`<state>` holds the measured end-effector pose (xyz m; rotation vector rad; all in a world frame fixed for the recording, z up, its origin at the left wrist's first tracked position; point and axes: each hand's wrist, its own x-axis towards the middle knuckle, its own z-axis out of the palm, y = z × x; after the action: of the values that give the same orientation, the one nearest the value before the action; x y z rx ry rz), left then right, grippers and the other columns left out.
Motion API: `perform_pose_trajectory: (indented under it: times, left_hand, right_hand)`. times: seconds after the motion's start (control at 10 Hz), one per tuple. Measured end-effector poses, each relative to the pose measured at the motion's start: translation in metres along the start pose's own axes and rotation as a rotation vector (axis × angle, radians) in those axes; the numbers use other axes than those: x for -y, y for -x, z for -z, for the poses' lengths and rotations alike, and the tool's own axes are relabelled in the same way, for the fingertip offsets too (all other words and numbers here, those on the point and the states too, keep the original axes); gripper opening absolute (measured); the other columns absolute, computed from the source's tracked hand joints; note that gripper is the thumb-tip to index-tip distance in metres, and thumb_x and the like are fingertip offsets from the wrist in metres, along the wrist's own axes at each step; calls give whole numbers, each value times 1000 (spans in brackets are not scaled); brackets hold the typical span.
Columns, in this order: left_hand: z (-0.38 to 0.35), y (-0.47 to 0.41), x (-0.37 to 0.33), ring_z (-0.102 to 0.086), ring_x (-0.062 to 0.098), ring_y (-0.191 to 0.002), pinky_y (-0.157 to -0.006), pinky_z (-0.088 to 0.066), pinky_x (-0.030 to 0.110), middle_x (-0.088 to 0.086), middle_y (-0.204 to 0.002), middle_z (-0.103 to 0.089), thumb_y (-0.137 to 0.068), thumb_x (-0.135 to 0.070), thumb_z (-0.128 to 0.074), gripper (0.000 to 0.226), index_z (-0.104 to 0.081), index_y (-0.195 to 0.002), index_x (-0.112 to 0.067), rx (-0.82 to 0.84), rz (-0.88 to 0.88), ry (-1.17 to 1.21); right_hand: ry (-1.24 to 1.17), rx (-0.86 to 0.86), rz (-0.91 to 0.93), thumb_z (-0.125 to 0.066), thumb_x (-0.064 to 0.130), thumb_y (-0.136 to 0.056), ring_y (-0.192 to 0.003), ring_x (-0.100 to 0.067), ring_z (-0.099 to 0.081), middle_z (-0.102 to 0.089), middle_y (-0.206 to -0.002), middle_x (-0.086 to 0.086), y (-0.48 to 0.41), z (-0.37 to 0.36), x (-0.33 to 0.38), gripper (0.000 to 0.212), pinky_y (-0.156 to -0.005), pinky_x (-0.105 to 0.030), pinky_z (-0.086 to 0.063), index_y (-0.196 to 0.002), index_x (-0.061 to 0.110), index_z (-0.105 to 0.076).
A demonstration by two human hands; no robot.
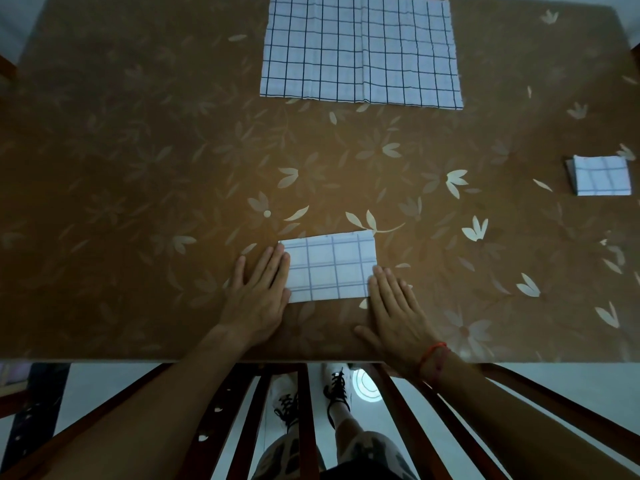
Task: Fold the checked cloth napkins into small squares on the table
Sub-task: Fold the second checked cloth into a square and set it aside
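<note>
A checked napkin (pixel 330 266) folded into a narrow rectangle lies near the table's front edge. My left hand (pixel 258 294) lies flat with straight fingers, its fingertips on the napkin's left end. Flat on the table too, my right hand (pixel 394 306) touches the napkin's lower right corner with its fingertips. At the far middle of the table a large unfolded checked napkin (pixel 360 50) is spread out. A napkin folded into a small square (pixel 601 174) sits at the right edge.
The brown table (pixel 138 168) has a pale flower pattern. Its front edge runs just below my wrists. Under it show wooden chair slats (pixel 304 410) and my feet in shoes on a pale floor.
</note>
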<state>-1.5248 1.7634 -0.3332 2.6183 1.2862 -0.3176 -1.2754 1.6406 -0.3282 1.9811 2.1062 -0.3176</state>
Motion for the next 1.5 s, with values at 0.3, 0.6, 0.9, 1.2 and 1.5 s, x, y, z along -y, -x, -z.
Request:
perform_pose_trajectory:
  times: [0.3,0.6,0.9,1.2,1.5]
  left_hand:
    - [5,-1,-4,-4,22,-148,-113,-8,62,9,-161,-7,-95,-41,-9,66,-16,-152,-10,45,27,-15]
    - [16,-5,-12,0,14,-148,-116,-7,56,1,-162,-7,-98,-39,-36,61,-18,-151,-16,5,96,91]
    - [24,-5,-16,6,14,-148,-117,-5,54,-1,-162,0,-99,-32,-35,58,-15,-152,-17,27,118,134]
    - [27,-5,-15,4,15,-148,-118,-7,53,1,-162,-3,-98,-31,-38,59,-17,-151,-16,21,117,156]
    - [34,-2,-19,-5,14,-148,-118,-11,47,1,-161,-13,-96,-25,-41,58,-23,-150,-15,-94,98,208]
  right_hand:
    - [-195,-140,-79,-36,52,-92,-135,-36,-35,-33,-150,-20,-18,28,-5,67,-110,-52,-33,-139,5,-42]
    - [-341,-46,-9,-58,28,-82,-118,-33,-47,-48,-140,-6,-112,77,-16,57,-96,-45,-44,-137,21,-44]
    - [-288,125,-57,-54,37,-85,-104,-31,-57,-61,-119,-8,-129,100,-14,33,-87,-38,-48,-113,22,-62]
    - [-384,175,-89,-61,36,-82,-91,-25,-62,-68,-100,-4,-136,99,-11,26,-73,-28,-47,-102,19,-66]
    - [-469,307,-196,-69,26,-80,-98,-23,-62,-67,-105,-5,-124,94,-16,32,-83,-34,-52,-110,16,-67]
